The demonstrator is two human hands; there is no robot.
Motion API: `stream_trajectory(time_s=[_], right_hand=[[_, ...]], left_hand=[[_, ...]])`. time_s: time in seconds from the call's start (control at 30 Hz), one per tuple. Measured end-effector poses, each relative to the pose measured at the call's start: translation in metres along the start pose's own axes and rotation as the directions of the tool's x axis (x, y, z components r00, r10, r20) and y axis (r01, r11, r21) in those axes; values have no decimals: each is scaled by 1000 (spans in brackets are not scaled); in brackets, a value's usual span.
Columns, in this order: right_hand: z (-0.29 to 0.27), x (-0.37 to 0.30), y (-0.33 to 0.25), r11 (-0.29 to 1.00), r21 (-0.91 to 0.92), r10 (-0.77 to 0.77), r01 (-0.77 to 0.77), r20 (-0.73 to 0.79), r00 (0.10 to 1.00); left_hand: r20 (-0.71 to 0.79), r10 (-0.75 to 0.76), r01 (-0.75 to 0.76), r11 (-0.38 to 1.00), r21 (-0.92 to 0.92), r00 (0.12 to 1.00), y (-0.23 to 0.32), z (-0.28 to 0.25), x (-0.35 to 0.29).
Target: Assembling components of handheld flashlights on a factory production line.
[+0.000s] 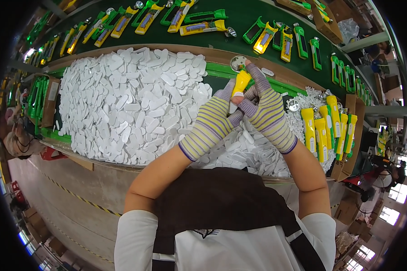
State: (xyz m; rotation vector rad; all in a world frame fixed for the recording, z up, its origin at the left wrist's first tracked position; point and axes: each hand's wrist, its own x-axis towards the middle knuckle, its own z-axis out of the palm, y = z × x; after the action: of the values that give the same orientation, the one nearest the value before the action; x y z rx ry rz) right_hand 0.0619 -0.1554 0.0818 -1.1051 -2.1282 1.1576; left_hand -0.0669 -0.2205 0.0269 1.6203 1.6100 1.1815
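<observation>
Between my two gloved hands is a yellow-and-green flashlight (pixel 242 83), its head tilted up and away from me. A round silver reflector (pixel 238 63) shows at its far end, by my right fingertips. My left hand (pixel 216 110) is closed around the lower left side of the body. From the other side my right hand (pixel 267 106) grips it, thumb across the lower part and a finger reaching up to the head. Both gloves are striped and fingerless. Much of the flashlight is hidden by the fingers. Below my hands lie loose white oval plastic pieces (pixel 233 147).
A big heap of white oval pieces (pixel 131 106) fills the left of the bench. Yellow flashlights (pixel 321 135) stand in a cardboard box (pixel 355 135) at right. Beyond a cardboard divider, a green conveyor belt (pixel 239 39) carries several opened flashlight bodies (pixel 263 39).
</observation>
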Motion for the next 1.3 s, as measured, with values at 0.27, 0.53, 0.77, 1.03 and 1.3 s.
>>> stream_trajectory(time_s=[0.27, 0.53, 0.77, 1.03, 1.3], right_hand=[[13, -33, 67, 926, 239, -238, 292, -229, 944], [20, -56, 43, 964, 262, -7, 43, -138, 990], [33, -51, 44, 836, 546, 91, -42, -62, 994], [23, -52, 48, 978, 203, -29, 40, -56, 998], [8, -46, 44, 989, 149, -17, 11, 37, 999]], left_hand=[[302, -232, 349, 200, -916, 925, -9, 5, 2], [185, -348, 259, 179, -949, 919, -22, 30, 0], [196, -407, 263, 115, -958, 892, -12, 46, 0], [166, -424, 238, 125, -963, 891, -3, 44, -5], [53, -361, 156, 262, -952, 931, -6, 52, -4]])
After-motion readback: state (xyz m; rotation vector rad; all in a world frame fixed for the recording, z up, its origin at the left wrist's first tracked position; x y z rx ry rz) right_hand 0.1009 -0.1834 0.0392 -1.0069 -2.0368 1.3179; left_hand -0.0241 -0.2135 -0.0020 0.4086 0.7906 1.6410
